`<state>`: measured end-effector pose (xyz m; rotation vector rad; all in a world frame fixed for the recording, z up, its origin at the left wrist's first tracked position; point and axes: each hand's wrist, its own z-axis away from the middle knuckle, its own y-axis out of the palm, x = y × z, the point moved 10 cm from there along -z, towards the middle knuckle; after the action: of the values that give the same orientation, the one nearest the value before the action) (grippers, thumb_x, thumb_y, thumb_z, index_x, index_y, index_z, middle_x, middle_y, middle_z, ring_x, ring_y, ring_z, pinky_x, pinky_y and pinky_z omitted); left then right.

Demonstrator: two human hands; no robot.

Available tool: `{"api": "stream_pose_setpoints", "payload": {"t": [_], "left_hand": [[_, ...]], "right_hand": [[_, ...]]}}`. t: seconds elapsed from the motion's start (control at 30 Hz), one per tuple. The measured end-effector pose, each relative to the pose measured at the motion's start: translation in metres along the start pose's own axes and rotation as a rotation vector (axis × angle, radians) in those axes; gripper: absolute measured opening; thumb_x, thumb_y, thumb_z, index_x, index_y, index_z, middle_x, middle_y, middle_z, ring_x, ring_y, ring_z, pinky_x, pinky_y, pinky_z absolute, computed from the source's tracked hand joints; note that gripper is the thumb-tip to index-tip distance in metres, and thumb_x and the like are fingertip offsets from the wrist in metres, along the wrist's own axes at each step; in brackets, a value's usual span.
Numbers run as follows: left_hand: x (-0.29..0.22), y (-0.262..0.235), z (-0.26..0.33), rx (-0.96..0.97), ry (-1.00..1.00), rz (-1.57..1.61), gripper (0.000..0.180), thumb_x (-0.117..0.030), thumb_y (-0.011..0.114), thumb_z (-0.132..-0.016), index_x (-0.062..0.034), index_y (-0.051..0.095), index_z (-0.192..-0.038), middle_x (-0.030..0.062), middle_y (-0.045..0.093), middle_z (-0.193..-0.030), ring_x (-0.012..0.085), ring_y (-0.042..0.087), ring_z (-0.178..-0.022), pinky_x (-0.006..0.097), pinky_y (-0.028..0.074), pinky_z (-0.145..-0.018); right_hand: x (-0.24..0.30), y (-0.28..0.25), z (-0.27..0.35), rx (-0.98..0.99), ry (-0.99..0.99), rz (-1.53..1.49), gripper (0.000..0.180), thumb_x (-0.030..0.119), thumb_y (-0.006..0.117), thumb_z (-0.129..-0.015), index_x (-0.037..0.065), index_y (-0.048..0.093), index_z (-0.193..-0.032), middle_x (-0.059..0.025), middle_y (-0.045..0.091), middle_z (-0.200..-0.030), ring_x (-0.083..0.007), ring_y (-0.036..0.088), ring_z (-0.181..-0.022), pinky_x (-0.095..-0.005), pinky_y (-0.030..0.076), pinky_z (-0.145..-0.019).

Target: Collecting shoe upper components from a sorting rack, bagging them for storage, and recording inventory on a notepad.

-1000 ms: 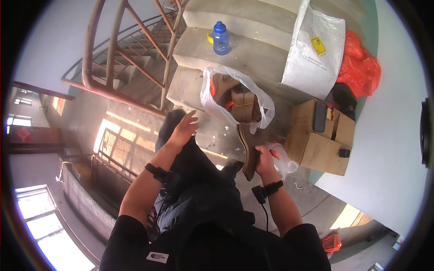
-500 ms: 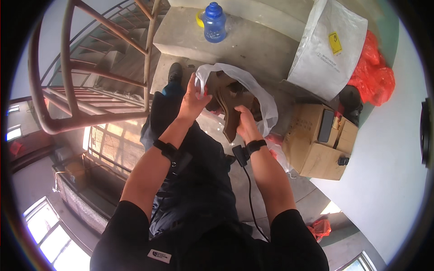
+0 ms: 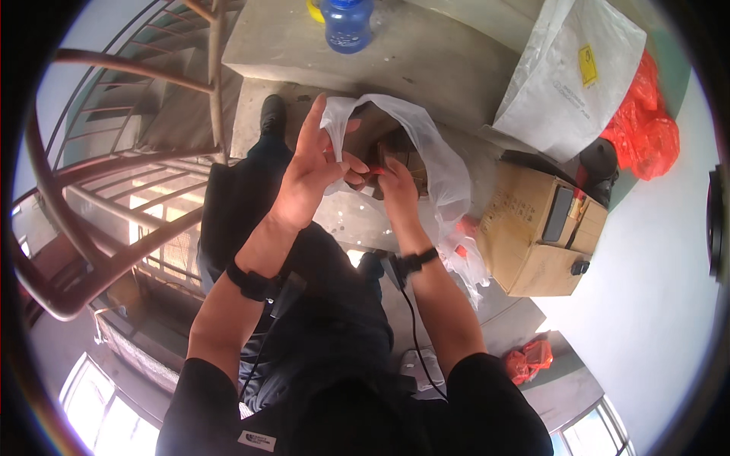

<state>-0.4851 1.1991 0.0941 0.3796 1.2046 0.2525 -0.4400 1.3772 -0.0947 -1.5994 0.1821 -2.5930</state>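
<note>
A white plastic bag (image 3: pixel 437 144) with its mouth spread wide stands on the step in front of me. My left hand (image 3: pixel 304 178) grips its left rim, the index finger stretched out and the thumb reaching toward the right hand. At the front of the bag's mouth, my right hand (image 3: pixel 401 190) pinches a small red object (image 3: pixel 376 171) whose kind I cannot make out. The left fingertips are close to that red object; whether they touch it is unclear. Brown cardboard pieces (image 3: pixel 407 156) show inside the bag, partly hidden by its rim.
A blue bottle (image 3: pixel 347 26) stands on the step above. To the right are a cardboard box (image 3: pixel 525 228) with a dark phone (image 3: pixel 559 214) on it, a white sack (image 3: pixel 566 83) and a red plastic bag (image 3: pixel 646 125). A brown metal railing (image 3: pixel 137 163) runs along the left.
The flat brown piece has left my right hand, which now pinches something small and red. Both hands have come closer together at the bag's mouth. My view has shifted slightly.
</note>
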Motion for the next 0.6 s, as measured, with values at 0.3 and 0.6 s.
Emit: {"api": "stream_pose_setpoints", "payload": {"t": [0.3,0.6], "left_hand": [[0.011,0.024,-0.026,0.172,-0.034,0.017,0.091,0.007,0.053,-0.085,-0.0159,0.008,-0.161,0.0244,0.042,-0.144,0.0247,0.068,-0.098,0.034,0.056,-0.082],[0.033,0.068,0.002,0.468,-0.1,-0.199,0.095,0.002,0.055,-0.083,-0.0155,0.005,-0.161,0.0175,0.038,-0.151,0.0297,0.051,-0.129,0.042,0.044,-0.102]], "right_hand": [[0.079,-0.118,0.084,-0.249,-0.194,0.891,0.081,0.019,0.074,-0.079,0.002,0.036,-0.149,-0.0165,0.06,-0.123,-0.037,0.056,-0.113,-0.0515,0.036,-0.105],[0.156,-0.071,0.057,0.049,-0.03,-0.102,0.064,0.009,0.057,-0.093,0.006,0.033,-0.153,-0.0054,0.065,-0.088,-0.0102,0.058,-0.078,-0.0273,0.045,-0.073]]}}
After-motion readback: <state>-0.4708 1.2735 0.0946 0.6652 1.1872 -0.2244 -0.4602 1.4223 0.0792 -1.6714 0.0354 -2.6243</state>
